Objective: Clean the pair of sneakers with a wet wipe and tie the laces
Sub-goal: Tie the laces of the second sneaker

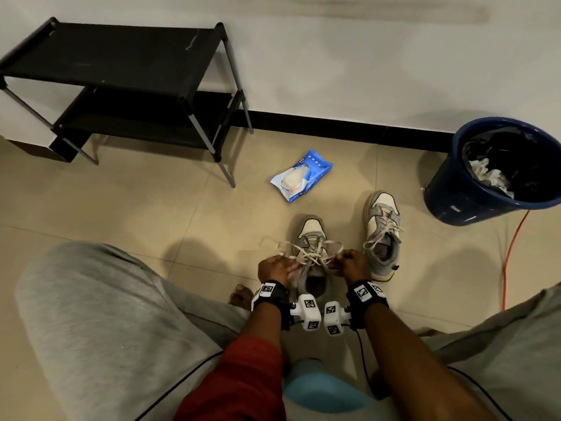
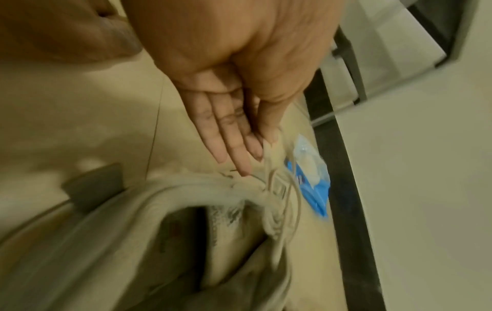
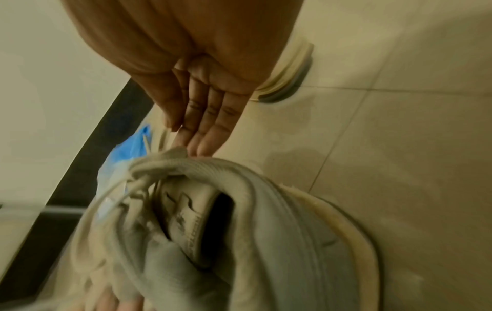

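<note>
Two grey and cream sneakers stand on the tiled floor. The near sneaker point(image 1: 311, 235) sits between my hands, its cream laces point(image 1: 312, 253) spread in loops over the tongue. My left hand point(image 1: 290, 264) pinches a lace on the shoe's left side, and my right hand point(image 1: 340, 259) pinches a lace on its right side. In the left wrist view, the left hand point(image 2: 266, 145) has thumb against fingers at the lace point(image 2: 271, 189). In the right wrist view, the right hand point(image 3: 183, 136) does the same above the sneaker point(image 3: 266, 221). The second sneaker point(image 1: 382, 232) stands to the right, its laces loose.
A blue wet-wipe pack point(image 1: 302, 174) lies on the floor beyond the shoes. A blue bin point(image 1: 455, 189) with a black liner and used wipes stands at the right. A black shoe rack point(image 1: 121, 83) stands against the wall at the left. An orange cable point(image 1: 510, 256) runs along the floor.
</note>
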A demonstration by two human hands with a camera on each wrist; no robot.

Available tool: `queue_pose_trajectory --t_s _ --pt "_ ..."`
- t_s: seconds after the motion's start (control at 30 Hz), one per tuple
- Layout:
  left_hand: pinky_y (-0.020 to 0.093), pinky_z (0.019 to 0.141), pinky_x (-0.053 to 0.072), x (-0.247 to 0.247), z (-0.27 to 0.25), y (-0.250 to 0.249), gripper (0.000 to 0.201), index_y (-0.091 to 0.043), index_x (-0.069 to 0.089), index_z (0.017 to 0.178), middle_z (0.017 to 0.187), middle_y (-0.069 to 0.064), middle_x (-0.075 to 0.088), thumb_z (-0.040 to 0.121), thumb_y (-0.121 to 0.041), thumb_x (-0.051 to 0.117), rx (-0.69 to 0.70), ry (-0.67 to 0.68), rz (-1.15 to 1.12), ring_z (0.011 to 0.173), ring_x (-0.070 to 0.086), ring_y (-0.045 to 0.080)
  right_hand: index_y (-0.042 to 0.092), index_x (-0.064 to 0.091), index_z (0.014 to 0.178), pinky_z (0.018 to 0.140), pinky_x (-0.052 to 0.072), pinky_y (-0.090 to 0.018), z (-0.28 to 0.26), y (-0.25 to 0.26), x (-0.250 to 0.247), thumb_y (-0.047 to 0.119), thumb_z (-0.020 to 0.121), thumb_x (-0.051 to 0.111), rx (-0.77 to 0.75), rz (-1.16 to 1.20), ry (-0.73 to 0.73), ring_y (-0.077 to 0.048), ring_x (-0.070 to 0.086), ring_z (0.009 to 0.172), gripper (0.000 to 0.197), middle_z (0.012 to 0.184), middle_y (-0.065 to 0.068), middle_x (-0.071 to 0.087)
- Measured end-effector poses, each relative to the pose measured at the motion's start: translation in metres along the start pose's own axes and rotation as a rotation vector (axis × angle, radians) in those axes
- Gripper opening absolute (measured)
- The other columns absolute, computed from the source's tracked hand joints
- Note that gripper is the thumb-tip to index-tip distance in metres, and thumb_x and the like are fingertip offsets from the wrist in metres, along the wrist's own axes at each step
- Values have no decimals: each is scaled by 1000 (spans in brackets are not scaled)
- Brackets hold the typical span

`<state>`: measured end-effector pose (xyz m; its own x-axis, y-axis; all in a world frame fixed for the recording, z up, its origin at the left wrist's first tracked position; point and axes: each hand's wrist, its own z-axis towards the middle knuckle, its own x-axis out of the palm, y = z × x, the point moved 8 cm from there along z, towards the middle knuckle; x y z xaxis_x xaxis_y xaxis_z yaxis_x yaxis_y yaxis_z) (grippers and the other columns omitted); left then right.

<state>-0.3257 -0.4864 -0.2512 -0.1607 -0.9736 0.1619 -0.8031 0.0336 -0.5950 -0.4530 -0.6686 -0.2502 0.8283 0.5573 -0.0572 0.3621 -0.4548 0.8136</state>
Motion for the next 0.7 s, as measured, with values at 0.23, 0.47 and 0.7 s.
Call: queue_pose_trajectory --t_s 0.23,0.47,0.7 --pt "20 49 54 6 -7 3 14 -1 67 93 84 12 72 87 -12 74 7 3 19 58 71 10 4 64 84 54 52 -28 -2 2 14 7 93 56 41 -50 69 -26 60 59 12 73 -20 65" --pt "19 43 46 -3 -1 0 18 -7 71 63 56 6 68 78 -5 81 73 -60 157 48 61 15 -12 65 85 56 55 -31 -2 4 6 0 85 66 -33 -87 38 -26 62 60 12 69 -18 65" --pt "24 44 49 -11 -6 -5 31 -5 70 67 57 9 69 75 -30 86 94 -146 255 43 57 17 -3 64 74 47 50 -25 -5 2 2 10 89 64 9 -64 -8 -24 60 54 20 66 -18 63"
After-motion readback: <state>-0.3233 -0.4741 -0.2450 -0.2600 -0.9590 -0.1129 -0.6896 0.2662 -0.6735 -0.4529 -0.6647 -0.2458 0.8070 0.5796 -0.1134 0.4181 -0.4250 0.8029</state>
